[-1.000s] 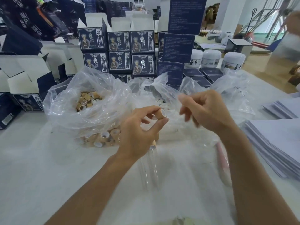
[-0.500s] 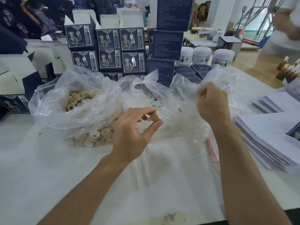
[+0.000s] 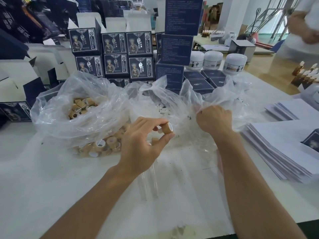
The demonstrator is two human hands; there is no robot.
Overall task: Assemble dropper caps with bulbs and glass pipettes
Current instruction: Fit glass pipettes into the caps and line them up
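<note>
My left hand (image 3: 143, 145) pinches one small tan round dropper cap (image 3: 166, 128) w/ thumb and first finger, near the middle of the frame. Its white inside faces right. A sec ago my right hand (image 3: 214, 120) was up close to that cap, fingers loose. Now it has gone off to the right and back, and its fingers are curled tight on the edge of the clear crinkly plastic bag (image 3: 224, 99) at center right. I think the thin glass pipettes are in that bag, but the plastic is too shiny to see them well.

So the cap is ready and waits for its next part. My right hand is opening the bag to get it, I guess.

Two clear glass tubes (image 3: 150, 181) lie flat on the white table (image 3: 43, 178), just below my left wrist. More tan caps sit in the big clear bag (image 3: 77, 107) at left. Small white rubber bulbs (image 3: 163, 109) show in the middle bag, above my left hand. Dark blue boxes (image 3: 114, 44) stand stacked at the top.
</note>
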